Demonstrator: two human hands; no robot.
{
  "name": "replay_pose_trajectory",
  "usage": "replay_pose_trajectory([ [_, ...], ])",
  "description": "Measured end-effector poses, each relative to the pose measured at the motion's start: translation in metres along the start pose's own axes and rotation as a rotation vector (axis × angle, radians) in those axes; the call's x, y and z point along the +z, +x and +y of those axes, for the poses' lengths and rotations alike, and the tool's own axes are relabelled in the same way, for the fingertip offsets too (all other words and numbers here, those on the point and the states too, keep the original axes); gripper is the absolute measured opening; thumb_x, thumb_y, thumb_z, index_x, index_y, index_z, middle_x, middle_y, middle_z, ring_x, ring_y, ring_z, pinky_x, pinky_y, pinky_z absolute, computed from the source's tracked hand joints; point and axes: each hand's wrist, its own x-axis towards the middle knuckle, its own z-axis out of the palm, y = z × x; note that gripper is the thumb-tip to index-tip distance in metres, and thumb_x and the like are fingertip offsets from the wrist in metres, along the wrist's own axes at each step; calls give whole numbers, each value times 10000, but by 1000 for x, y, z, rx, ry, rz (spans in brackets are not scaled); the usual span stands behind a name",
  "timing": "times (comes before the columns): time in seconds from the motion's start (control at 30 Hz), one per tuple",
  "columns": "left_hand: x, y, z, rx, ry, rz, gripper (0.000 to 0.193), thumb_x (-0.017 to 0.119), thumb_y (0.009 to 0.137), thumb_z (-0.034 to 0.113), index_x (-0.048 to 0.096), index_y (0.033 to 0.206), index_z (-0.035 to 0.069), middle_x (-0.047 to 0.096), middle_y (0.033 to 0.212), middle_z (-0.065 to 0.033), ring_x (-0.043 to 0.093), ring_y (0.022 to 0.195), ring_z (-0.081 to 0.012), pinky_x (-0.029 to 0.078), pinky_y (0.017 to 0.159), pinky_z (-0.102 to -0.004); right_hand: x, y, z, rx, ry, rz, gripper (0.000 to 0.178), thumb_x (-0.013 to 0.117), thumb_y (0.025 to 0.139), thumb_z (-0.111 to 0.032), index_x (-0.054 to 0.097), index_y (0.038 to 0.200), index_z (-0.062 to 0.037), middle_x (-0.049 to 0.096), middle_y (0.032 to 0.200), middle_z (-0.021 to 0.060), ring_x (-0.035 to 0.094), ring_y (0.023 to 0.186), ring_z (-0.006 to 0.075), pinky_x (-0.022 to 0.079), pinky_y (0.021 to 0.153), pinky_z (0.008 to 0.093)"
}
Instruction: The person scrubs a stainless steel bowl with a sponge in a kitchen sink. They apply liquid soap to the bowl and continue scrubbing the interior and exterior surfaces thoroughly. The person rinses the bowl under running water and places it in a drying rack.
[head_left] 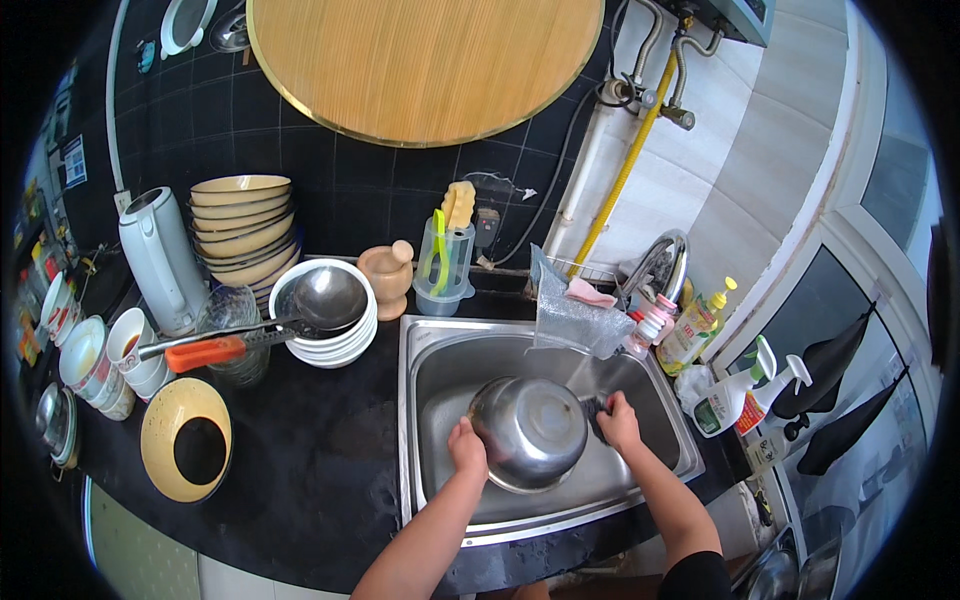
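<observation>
A steel mixing bowl (530,432) is tilted over the stainless sink (440,500), its rounded underside facing up. My left hand (467,449) is closed on its left edge. At the bowl's right side, my right hand (618,424) is closed around a small dark scrubber (592,409), whose exact kind is hard to make out. The tap (668,265) curves up behind the sink's back right corner, with a grey mesh cloth (580,315) and a pink sponge (591,292) in front of it.
Left of the sink stand stacked white bowls (335,345) with a ladle (330,298), a wooden mortar (386,280), yellow bowls (245,215), a kettle (160,260) and a single yellow bowl (158,440). Dish soap (690,335) and spray bottles (728,400) line the right side.
</observation>
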Motion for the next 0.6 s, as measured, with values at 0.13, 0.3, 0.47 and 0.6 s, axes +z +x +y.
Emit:
replay_pose_trajectory([
  [0.13, -6, 2, -5, 54, 98, 18, 344, 398, 951, 259, 579, 933, -33, 603, 889, -88, 543, 807, -170, 428, 749, -302, 16, 5, -35, -198, 222, 99, 318, 559, 737, -80, 487, 1046, -66, 617, 904, 189, 600, 826, 370, 475, 717, 433],
  [0.3, -10, -2, 4, 101, 249, 70, 348, 385, 952, 254, 578, 937, -35, 607, 903, -101, 546, 822, -184, 425, 765, -318, 18, -10, -94, -676, 155, -122, 433, 537, 708, 9, 560, 1118, -129, 566, 1092, 129, 522, 1029, 310, 421, 882, 392],
  [0.47, -11, -2, 2, 64, 247, 32, 359, 403, 947, 267, 572, 1024, -41, 596, 994, -140, 546, 903, -217, 409, 827, -334, 40, -13, -121, -763, 217, -261, 269, 591, 770, -164, 620, 1037, -147, 539, 1124, 104, 503, 1021, 305, 404, 890, 402],
  [0.6, -14, 14, -21, 126, 296, -12, 358, 403, 946, 260, 592, 956, -44, 622, 878, -128, 560, 805, -212, 426, 775, -329, 60, -15, -139, -897, 26, -302, 217, 612, 780, -308, 660, 929, -159, 594, 1003, 64, 536, 953, 279, 429, 817, 397],
])
